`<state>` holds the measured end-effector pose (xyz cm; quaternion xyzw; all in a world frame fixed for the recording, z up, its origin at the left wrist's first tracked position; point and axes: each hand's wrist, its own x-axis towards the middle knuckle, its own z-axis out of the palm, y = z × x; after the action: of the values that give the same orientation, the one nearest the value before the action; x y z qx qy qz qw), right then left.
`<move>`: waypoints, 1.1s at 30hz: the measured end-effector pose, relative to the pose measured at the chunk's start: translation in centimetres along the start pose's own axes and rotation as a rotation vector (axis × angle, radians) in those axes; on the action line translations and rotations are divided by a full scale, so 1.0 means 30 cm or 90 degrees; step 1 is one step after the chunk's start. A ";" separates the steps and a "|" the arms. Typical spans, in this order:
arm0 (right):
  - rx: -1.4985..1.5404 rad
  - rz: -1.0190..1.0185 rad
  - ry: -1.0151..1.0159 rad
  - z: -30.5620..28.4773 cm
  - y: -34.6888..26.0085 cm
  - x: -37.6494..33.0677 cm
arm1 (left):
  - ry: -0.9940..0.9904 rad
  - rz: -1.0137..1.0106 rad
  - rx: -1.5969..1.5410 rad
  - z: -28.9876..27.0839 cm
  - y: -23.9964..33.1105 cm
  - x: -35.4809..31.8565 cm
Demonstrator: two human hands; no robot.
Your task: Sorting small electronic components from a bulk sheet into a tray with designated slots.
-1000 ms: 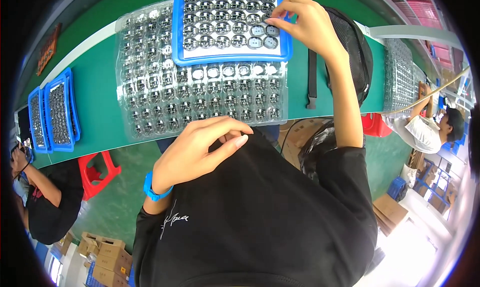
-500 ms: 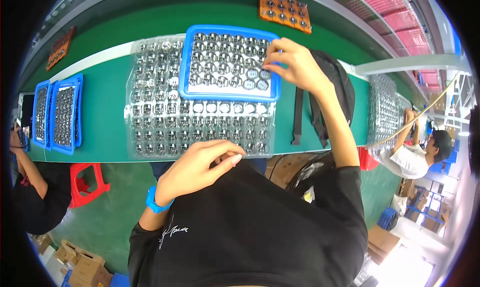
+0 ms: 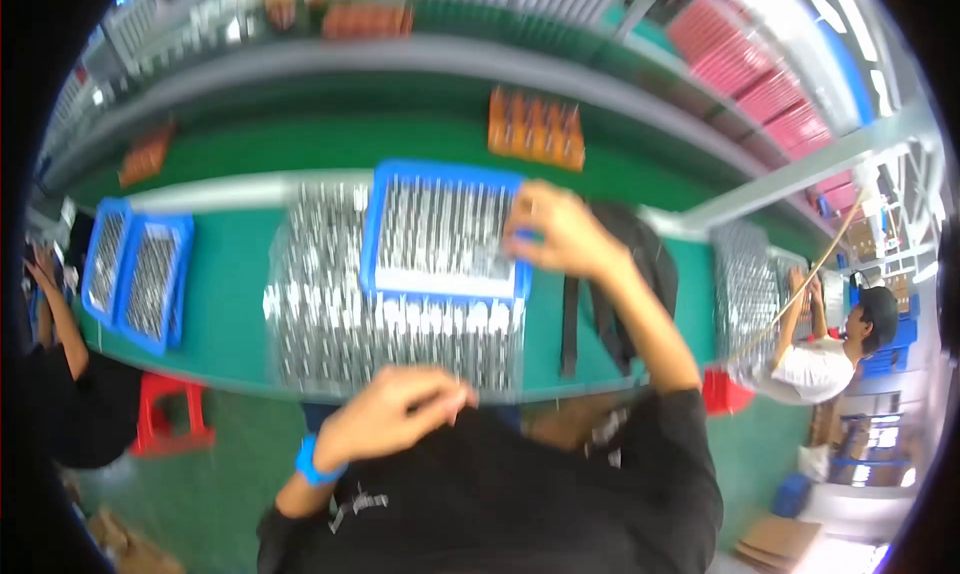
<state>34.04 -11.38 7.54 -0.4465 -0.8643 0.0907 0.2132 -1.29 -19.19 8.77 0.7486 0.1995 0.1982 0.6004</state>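
**Recorder:** Blue tray (image 3: 445, 229) first — where did it sit, and what did your hands do with it?

**Operator:** It lay on top of the clear blister sheet (image 3: 390, 324), toward that sheet's far right part, both on the green bench (image 3: 230, 274). The tray was filled with rows of small metal parts; the frame was motion-blurred, so I could not tell the parts' kind. My right hand (image 3: 560, 236) rested at the tray's right edge, near its far corner, fingers curled over the blue rim and touching it. Whether they pinched one part, I could not tell.

**Recorder:** Left hand?

**Operator:** My left hand (image 3: 395, 414) was off the bench, against my black shirt (image 3: 500, 494) at the near edge. Fingers were drawn together, tips bunched; nothing visibly held. A blue wristband (image 3: 315, 462) sat on that wrist.

**Recorder:** Surroundings?

**Operator:** A black bag (image 3: 630, 284) lay just right of the tray, under my right forearm. Two more blue trays (image 3: 135, 274) stood side by side at the bench's left end, well apart from mine. An orange tray (image 3: 535, 129) sat beyond, on the far side. A second blister sheet (image 3: 745, 294) lay to the right, near a seated co-worker in a white shirt (image 3: 810, 364). A red stool (image 3: 165, 414) stood below the bench, left.
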 end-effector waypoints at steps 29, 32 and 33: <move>-0.130 0.484 0.271 -1.280 0.291 0.824 | 0.273 0.010 -0.154 -0.067 -0.046 -0.324; -0.160 0.476 0.255 -1.343 0.399 0.883 | 0.295 0.036 -0.141 -0.075 -0.051 -0.350; -0.469 0.367 0.164 -1.396 0.427 0.827 | 0.283 0.045 -0.143 -0.071 -0.051 -0.350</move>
<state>49.59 14.81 47.62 -0.7210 -0.6466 -0.2223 0.1125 -11.38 -22.77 7.10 0.6220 0.2768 0.3998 0.6137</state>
